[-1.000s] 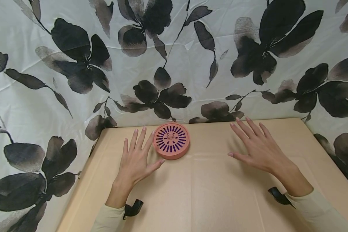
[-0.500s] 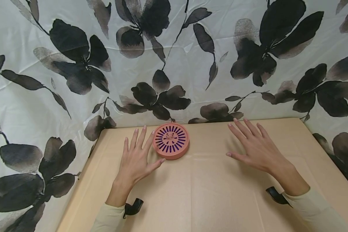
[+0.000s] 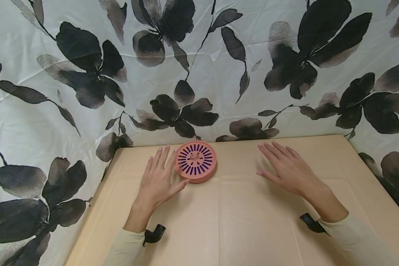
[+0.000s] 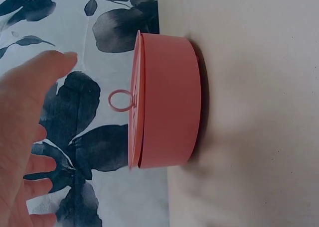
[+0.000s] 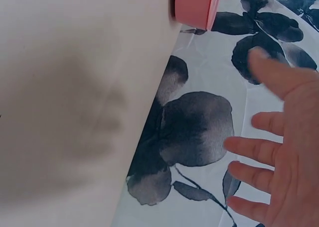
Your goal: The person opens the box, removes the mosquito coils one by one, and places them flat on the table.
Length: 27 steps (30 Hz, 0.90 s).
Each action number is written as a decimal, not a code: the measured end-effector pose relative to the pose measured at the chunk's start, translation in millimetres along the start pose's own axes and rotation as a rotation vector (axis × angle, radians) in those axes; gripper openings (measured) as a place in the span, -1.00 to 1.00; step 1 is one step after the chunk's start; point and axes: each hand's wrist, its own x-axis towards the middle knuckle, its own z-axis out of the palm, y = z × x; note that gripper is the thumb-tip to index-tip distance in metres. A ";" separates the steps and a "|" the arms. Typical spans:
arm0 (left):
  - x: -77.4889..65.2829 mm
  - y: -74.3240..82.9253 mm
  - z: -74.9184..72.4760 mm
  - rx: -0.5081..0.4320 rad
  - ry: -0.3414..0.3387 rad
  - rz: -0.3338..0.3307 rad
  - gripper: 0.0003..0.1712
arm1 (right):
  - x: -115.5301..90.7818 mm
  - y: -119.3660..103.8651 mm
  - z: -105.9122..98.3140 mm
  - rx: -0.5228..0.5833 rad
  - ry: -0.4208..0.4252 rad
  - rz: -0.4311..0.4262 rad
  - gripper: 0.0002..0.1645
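Observation:
A round coral-pink mosquito coil holder [image 3: 195, 177] stands at the back of the table, its lid cut with radial slots and a small loop on top. In the left wrist view the loop [image 4: 120, 101] sticks up from the lid, and the lid's rim shows a thin gap against the body. Just left of the holder, my left hand [image 3: 155, 184] hovers with fingers spread and thumb pointing towards its front. My right hand [image 3: 290, 171] is held above the table well to the right, palm down, fingers extended. Neither hand holds anything.
The pale wooden-coloured table [image 3: 219, 221] ends at a white cloth [image 3: 219, 66] with dark flower prints, which hangs behind and to the sides. Black wrist-worn devices [image 3: 154, 233] sit below both wrists.
My right hand has moved slightly left and its fingers have drawn closer together. My left hand has shifted a little to the right. The mosquito coil holder has stayed in place.

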 end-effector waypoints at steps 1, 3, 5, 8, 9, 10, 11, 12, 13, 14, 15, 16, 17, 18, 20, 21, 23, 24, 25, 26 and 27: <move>0.3 -0.3 0.5 -0.004 0.011 0.009 0.15 | 0.3 -1.4 0.1 0.002 0.006 -0.006 -0.05; 1.1 -0.9 1.4 -0.018 0.039 0.030 0.12 | 0.7 -4.2 0.3 0.017 0.012 -0.017 -0.10; 2.4 -1.5 2.3 -0.027 0.067 0.053 0.08 | 1.2 -6.6 0.9 0.031 0.015 -0.021 -0.13; 3.8 -1.6 2.8 -0.045 0.100 0.078 -0.04 | 2.2 -10.6 2.0 0.041 0.014 -0.019 -0.16; 4.2 -1.4 2.4 -0.052 0.104 0.078 -0.08 | 2.6 -12.0 2.5 0.043 0.016 -0.017 -0.16; 4.4 -1.4 2.3 -0.060 0.107 0.076 -0.12 | 2.7 -13.3 3.1 0.045 0.020 -0.015 -0.16; 4.5 -1.2 2.0 -0.069 0.108 0.071 -0.16 | 2.9 -14.9 3.5 0.048 0.024 -0.013 -0.16; 4.7 -0.8 1.5 -0.079 0.106 0.065 -0.20 | 3.1 -16.4 4.1 0.052 0.028 -0.013 -0.16; 4.5 -1.0 0.9 -0.086 0.102 0.058 -0.22 | 3.2 -18.6 4.5 0.058 0.034 -0.011 -0.16; 4.5 -1.1 0.2 -0.098 0.098 0.050 -0.24 | 3.3 -20.5 5.0 0.067 0.039 -0.008 -0.17; 4.5 -1.3 -0.3 -0.106 0.092 0.042 -0.25 | 3.3 -22.6 5.3 0.075 0.044 -0.003 -0.17; 4.3 -1.4 -0.4 -0.116 0.089 0.035 -0.26 | 3.3 -24.5 5.7 0.084 0.046 0.002 -0.18; 4.3 -1.5 -0.6 -0.125 0.082 0.026 -0.27 | 3.4 -26.7 5.9 0.093 0.049 0.008 -0.18; 4.5 -1.7 -0.7 -0.136 0.078 0.018 -0.27 | 3.5 -28.6 6.5 0.103 0.052 0.013 -0.19; 4.9 -2.2 -0.6 -0.156 0.071 0.003 -0.28 | 3.8 -32.5 7.2 0.130 0.051 0.027 -0.20; 4.9 -2.7 0.0 -0.165 0.068 -0.003 -0.28 | 3.9 -34.5 7.7 0.148 0.049 0.034 -0.20; 4.9 -3.7 0.9 -0.184 0.062 -0.014 -0.30 | 3.9 -38.8 8.6 0.188 0.042 0.049 -0.21; 4.7 -4.3 1.5 -0.194 0.060 -0.019 -0.30 | 4.0 -40.8 9.5 0.208 0.035 0.057 -0.21; 5.2 -4.6 2.6 -0.202 0.056 -0.028 -0.31 | 5.0 -41.5 10.6 0.228 0.026 0.064 -0.22; 5.8 -4.9 3.9 -0.210 0.052 -0.037 -0.32 | 6.2 -42.2 11.9 0.250 0.018 0.072 -0.22; 6.1 -5.0 4.7 -0.220 0.046 -0.046 -0.33 | 7.5 -42.9 13.3 0.272 0.010 0.082 -0.22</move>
